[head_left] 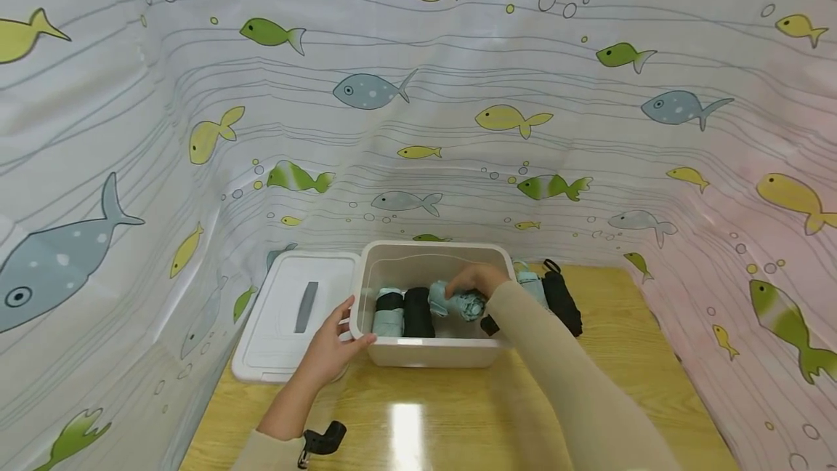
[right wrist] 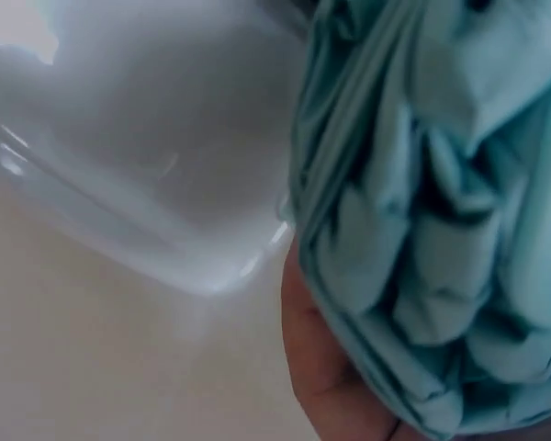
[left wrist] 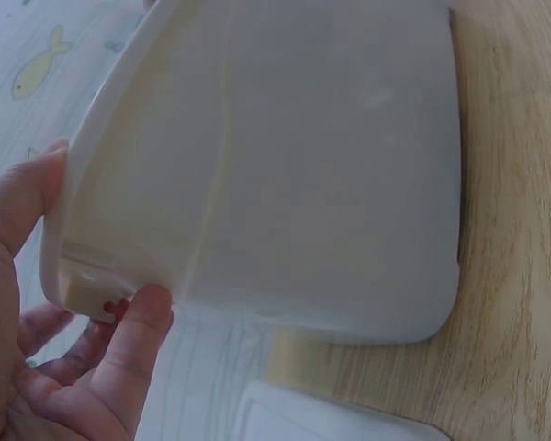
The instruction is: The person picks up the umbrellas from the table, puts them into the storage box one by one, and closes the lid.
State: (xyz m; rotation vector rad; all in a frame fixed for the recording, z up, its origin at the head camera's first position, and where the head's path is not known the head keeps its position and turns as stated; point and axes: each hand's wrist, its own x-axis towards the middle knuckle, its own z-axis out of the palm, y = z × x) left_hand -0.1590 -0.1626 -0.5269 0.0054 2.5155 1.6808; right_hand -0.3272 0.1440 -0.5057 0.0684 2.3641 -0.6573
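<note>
A white plastic storage box [head_left: 431, 356] stands on the wooden table. My left hand [head_left: 329, 346] grips its left rim near the front corner; in the left wrist view, thumb and fingers [left wrist: 138, 344] are around the rim. Inside the box, my right hand [head_left: 479, 279] holds a folded teal umbrella [head_left: 471, 305], whose gathered fabric fills much of the right wrist view. Left of it in the box lie a black folded umbrella [head_left: 418, 313] and a pale teal one with a black band [head_left: 389, 320]. A black end [head_left: 488, 325] shows beside my right sleeve, the rest hidden.
Left of the box, its white lid [head_left: 271, 325] with a grey handle [head_left: 306, 307] lies on the table. To the right of the box lie another teal umbrella [head_left: 533, 286] and a black umbrella [head_left: 562, 302] with a wrist loop. A fish-patterned curtain [head_left: 458, 93] surrounds the table.
</note>
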